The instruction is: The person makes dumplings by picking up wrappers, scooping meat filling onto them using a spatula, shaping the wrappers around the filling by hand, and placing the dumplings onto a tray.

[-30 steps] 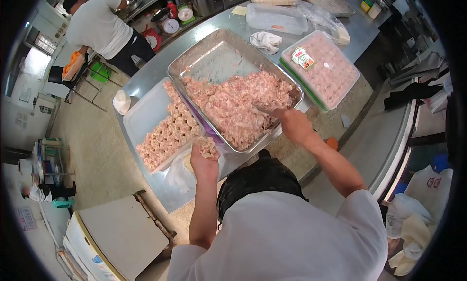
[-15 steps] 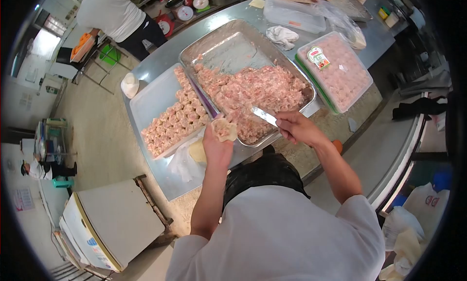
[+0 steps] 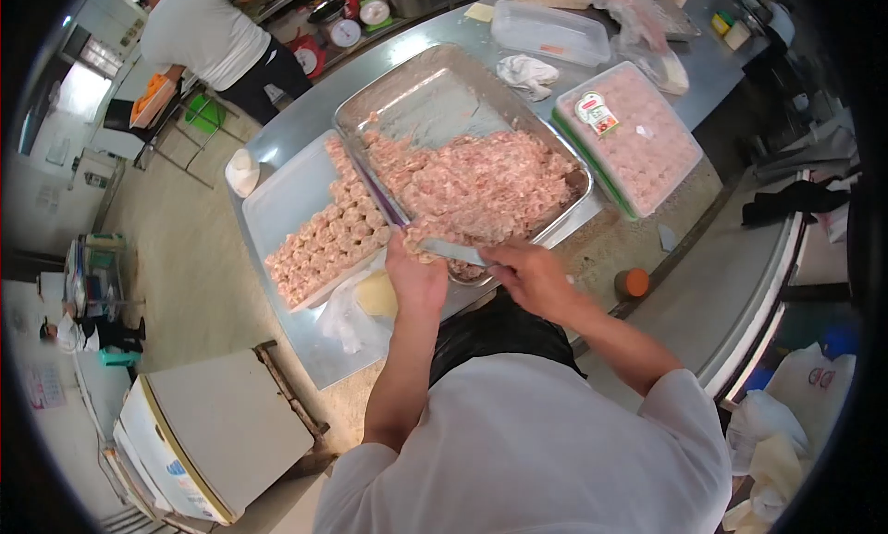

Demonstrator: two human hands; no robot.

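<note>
My left hand [image 3: 416, 273] is closed round a small wrapper with meat filling [image 3: 425, 249] at the near left edge of the metal tray [image 3: 444, 58]. In my right hand [image 3: 532, 277] is a flat metal spatula [image 3: 453, 251], its blade laid against that wrapper. Minced meat [image 3: 490, 183] fills the near and right part of the tray. Left of it, a plastic box [image 3: 287, 196] holds rows of filled dumplings [image 3: 347, 227]. Pale wrappers [image 3: 377, 294] lie on a plastic bag [image 3: 344, 323] beside my left wrist.
A lidded box of dumplings [image 3: 634, 136] stands right of the tray. Behind are a white cloth [image 3: 527, 75] and a transparent container [image 3: 550, 33]. A co-worker [image 3: 208, 39] stands at the back left; another person's hand reaches in at the top right, near plastic [image 3: 647, 49].
The spatula has gone from the meat in the tray to the wrapper in my left hand, and my right hand has moved left with it. The view has shifted slightly.
</note>
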